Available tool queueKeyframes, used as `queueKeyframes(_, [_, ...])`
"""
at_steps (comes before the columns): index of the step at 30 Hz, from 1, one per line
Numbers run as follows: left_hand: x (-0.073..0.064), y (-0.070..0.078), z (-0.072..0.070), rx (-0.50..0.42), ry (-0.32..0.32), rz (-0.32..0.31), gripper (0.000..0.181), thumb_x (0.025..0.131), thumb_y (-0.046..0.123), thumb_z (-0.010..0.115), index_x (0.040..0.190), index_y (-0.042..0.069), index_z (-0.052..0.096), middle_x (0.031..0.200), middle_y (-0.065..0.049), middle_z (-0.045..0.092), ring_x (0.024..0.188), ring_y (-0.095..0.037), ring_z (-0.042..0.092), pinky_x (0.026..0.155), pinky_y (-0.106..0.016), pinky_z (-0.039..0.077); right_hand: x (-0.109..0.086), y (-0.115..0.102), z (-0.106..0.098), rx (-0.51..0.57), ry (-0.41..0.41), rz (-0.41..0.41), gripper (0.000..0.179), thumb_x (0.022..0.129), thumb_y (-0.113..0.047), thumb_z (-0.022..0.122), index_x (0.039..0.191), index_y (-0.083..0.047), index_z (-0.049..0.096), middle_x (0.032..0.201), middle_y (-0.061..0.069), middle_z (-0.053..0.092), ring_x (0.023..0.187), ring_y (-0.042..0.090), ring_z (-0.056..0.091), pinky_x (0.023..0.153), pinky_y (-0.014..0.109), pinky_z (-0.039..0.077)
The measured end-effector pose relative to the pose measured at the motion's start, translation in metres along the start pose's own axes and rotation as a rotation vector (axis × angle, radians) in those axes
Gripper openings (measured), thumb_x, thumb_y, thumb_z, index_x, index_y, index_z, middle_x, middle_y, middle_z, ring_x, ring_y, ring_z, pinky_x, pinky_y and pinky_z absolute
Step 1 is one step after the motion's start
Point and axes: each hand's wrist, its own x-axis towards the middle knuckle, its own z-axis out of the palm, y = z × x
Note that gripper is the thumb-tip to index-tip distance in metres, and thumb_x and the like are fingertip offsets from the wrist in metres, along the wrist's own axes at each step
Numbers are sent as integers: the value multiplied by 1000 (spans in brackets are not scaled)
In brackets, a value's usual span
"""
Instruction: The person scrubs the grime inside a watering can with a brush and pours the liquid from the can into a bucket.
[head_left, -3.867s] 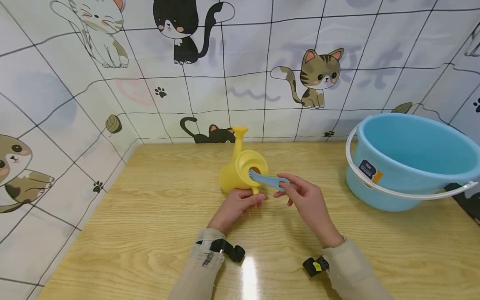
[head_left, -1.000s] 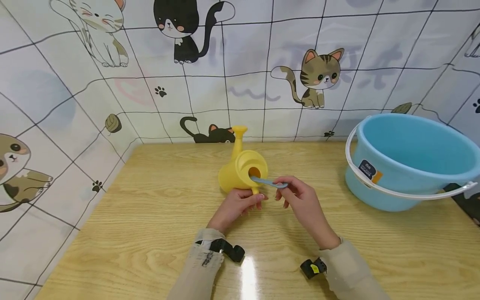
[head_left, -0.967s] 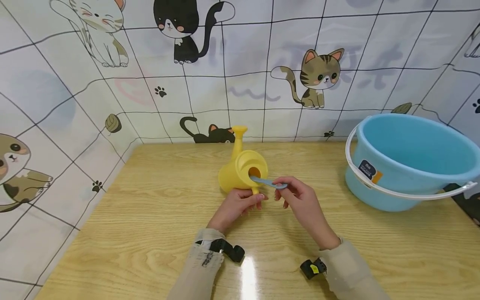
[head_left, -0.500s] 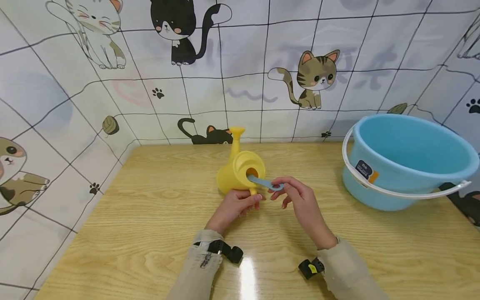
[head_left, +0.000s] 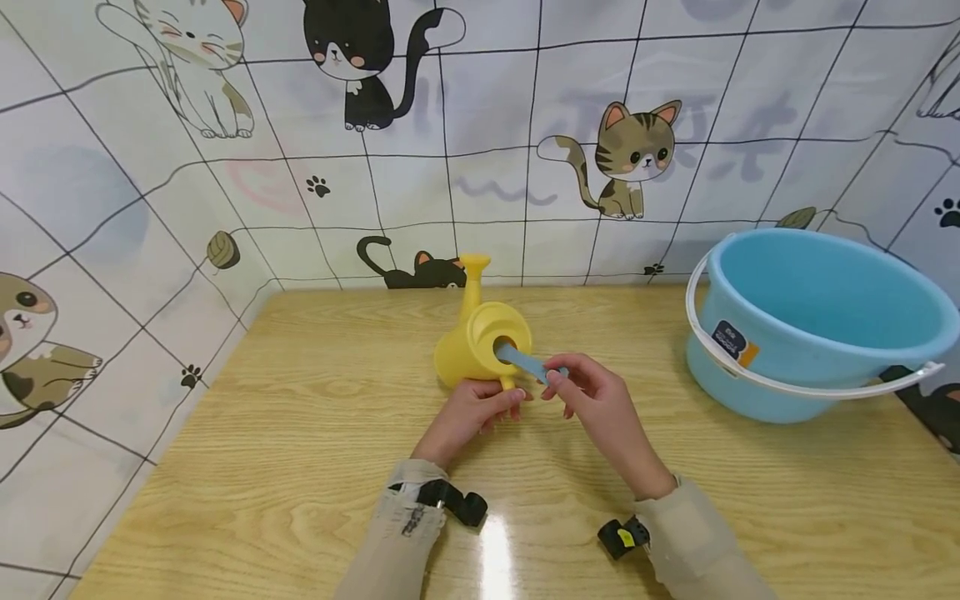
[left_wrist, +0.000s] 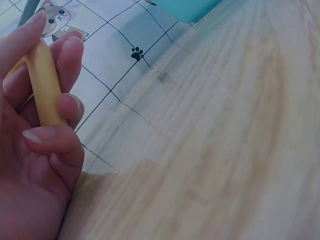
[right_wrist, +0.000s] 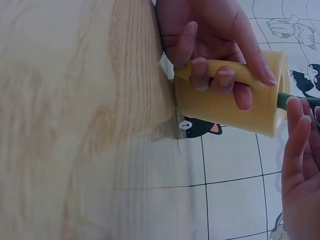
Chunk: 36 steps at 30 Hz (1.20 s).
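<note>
A yellow toy watering can (head_left: 452,360) is tilted on the wooden table, spout toward the wall and round opening toward me. My left hand (head_left: 468,412) grips its handle (left_wrist: 46,87), fingers curled round it in the left wrist view. Between thumb and fingers of my right hand (head_left: 600,404) is the looped end of a flat, light blue plastic tool (head_left: 519,358). The tool's far end is inside the can's opening, hidden. In the right wrist view the tool looks dark green against the can's rim (right_wrist: 281,95).
At the right of the table (head_left: 315,400) stands a large blue bucket (head_left: 772,333) with a white handle (head_left: 795,387). A white cloth printed with cats (head_left: 495,125) hangs behind the table and along its left side.
The blue tool has gone deeper into the can's opening and its flat face has turned upward. My right hand has shifted slightly left. The left hand and the can hold still.
</note>
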Motion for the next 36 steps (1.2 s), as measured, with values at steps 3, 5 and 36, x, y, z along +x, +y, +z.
queueKeyframes(3, [0, 1, 0, 2, 3, -5, 46, 79, 48, 61, 84, 3, 68, 73, -14, 58, 49, -17, 34, 42, -23, 29, 2, 8, 0, 2, -2, -16, 22, 88, -29, 56, 103, -14, 59, 80, 9, 61, 76, 19, 55, 55, 35, 46])
queueKeyframes(5, [-1, 2, 0, 2, 3, -10, 44, 80, 46, 61, 84, 2, 68, 73, -15, 59, 49, -18, 34, 42, -23, 28, 3, 10, 0, 5, -5, -26, 22, 89, -29, 56, 104, -13, 59, 81, 9, 61, 76, 20, 56, 55, 35, 46])
queueKeyframes(36, [-1, 1, 1, 22, 15, -23, 47, 77, 51, 61, 80, 5, 68, 73, -13, 59, 47, -16, 35, 42, -24, 29, 4, 16, 1, -21, -37, -43, 19, 90, -29, 53, 99, -16, 62, 77, 6, 61, 71, 19, 56, 53, 31, 46])
